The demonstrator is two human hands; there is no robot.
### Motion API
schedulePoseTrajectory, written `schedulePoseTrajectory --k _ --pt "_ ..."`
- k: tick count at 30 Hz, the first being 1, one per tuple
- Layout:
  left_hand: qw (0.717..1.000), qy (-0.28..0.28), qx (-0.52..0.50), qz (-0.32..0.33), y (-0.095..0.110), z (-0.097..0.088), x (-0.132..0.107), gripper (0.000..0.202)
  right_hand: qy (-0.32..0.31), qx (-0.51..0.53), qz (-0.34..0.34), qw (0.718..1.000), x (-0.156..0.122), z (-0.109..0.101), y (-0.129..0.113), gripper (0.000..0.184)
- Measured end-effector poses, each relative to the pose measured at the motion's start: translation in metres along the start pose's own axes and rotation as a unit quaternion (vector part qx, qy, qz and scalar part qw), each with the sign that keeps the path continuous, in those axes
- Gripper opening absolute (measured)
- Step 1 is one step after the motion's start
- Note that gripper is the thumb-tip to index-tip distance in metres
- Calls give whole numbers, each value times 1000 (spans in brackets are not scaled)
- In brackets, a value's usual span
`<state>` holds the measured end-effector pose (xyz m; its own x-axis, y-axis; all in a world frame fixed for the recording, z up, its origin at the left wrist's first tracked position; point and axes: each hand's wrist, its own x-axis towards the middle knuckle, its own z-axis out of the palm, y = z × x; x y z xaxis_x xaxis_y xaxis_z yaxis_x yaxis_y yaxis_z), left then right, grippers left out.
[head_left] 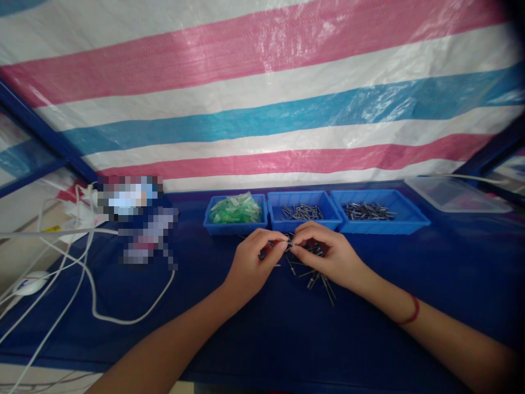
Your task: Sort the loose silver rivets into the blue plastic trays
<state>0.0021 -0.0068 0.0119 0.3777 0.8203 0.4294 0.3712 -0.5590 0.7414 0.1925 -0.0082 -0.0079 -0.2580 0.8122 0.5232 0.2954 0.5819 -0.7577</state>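
My left hand [253, 260] and my right hand [324, 251] meet over a blue table [287, 328], fingertips pinched together on a small dark metal pin [287, 244]. A loose pile of such pins [318, 276] lies on the table under and just in front of my right hand. Behind the hands stand three blue trays: the left tray [213, 224] holds green plastic pieces, the middle tray [303, 225] and the right tray [410, 223] hold metal pins. A red string circles my right wrist.
White cables [94, 295] loop over the table's left part next to a blurred-out object. A clear plastic lid [455, 197] lies at the back right. A striped pink, white and blue tarp [262, 98] hangs behind the table.
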Motion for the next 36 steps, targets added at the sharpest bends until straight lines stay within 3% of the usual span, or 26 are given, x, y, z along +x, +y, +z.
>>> schedulePoseTrajectory --k 6,11,14,17,20,23,25,27,30,36 --pt "997 -40 62 9 -2 2 0 15 3 -6 -18 1000 2 -7 -3 9" --pt "993 -65 97 30 -4 4 -2 17 -21 -76 -49 996 4 -16 -9 13" --pt "984 -76 161 27 -6 5 -3 25 30 -153 -65 986 10 -35 -8 13" --pt "968 -102 229 21 -9 5 -6 34 139 -272 -64 950 16 -64 -2 10" --pt "952 -133 276 18 -11 5 -7 36 238 -397 -32 886 16 -97 12 11" --pt "943 -148 298 23 -14 5 -7 31 265 -460 42 846 8 -127 32 18" --pt "940 -151 304 29 -15 4 -7 25 252 -501 102 822 2 -142 45 20" --pt "940 -150 306 35 -16 3 -6 21 239 -528 120 806 -2 -149 53 19" --pt "938 -151 308 38 -17 2 -5 20 242 -529 85 809 1 -143 49 17" --pt "934 -150 322 34 -18 2 -2 22 181 -454 -41 871 14 -89 8 12"
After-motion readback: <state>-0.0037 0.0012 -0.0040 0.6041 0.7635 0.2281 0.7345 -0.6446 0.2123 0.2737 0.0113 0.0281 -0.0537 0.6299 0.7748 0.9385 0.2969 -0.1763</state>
